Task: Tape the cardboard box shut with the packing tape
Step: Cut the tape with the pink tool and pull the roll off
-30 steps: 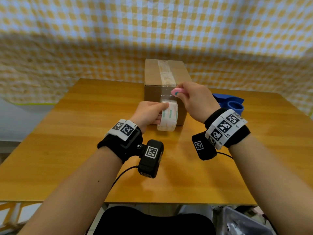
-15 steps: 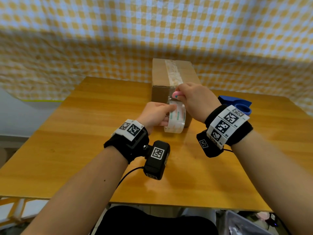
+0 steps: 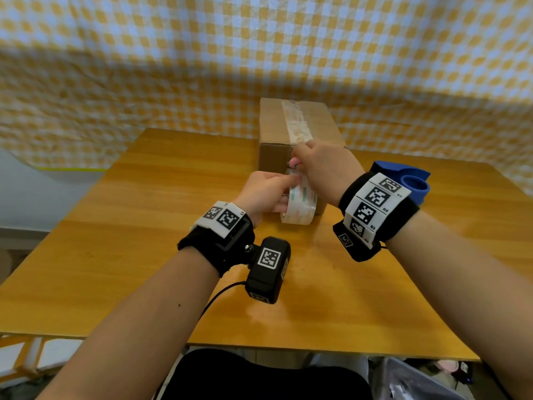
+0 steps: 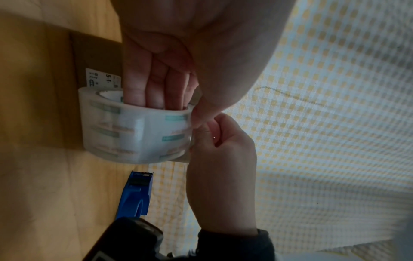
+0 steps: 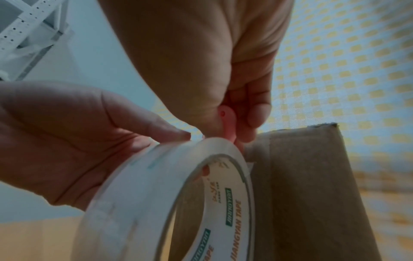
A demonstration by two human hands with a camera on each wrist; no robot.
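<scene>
The left hand (image 3: pixel 264 192) grips the roll of clear packing tape with green and orange print (image 3: pixel 300 207): its fingers (image 4: pixel 156 88) are hooked through the white core, and the thumb (image 5: pixel 156 127) is pressed on the outer winding. The right hand (image 3: pixel 326 171) is closed around a small pink cutter (image 5: pixel 228 123), pinched between thumb and fingers, its tip down where the tape leaves the roll. Whether the blade is touching the film cannot be told.

The roll stands on edge, just in front of the near end face of the brown cardboard box (image 3: pixel 274 131) and apparently touching it. The box sits at the far edge of the wooden table (image 3: pixel 144 255), about midway along that edge, with its long side running away from the person. A strip of clear tape (image 3: pixel 297 122) lies along the middle of its closed top and disappears under the right hand at the near top edge.

A blue plastic tape dispenser (image 3: pixel 412 183) lies near the table's far right corner, apart from the box. Yellow-and-white checked cloth (image 3: pixel 173 67) hangs behind.

As I judge it, the top seam is sealed and the strip has been brought over onto the near face. What seems left is to cut it free of the roll and press the loose end down flat. The far end of the box is hidden, so its state is unknown.
</scene>
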